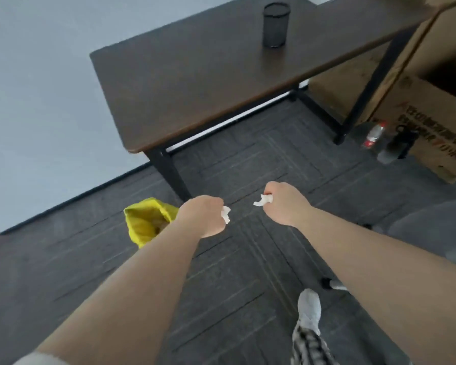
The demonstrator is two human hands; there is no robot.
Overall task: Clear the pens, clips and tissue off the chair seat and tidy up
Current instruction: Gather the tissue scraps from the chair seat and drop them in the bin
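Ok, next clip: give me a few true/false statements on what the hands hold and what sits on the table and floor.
1. Each hand grips a scrap of white tissue: left hand, right hand. True.
2. The black mesh cup lies tipped over on the floor. False: it stands upright on the dark table.
3. A yellow bag sits on the carpet near the left hand. True.
4. The table is covered with pens and clips. False: only the mesh cup shows on it.
5. A cardboard box stands at the right. True.
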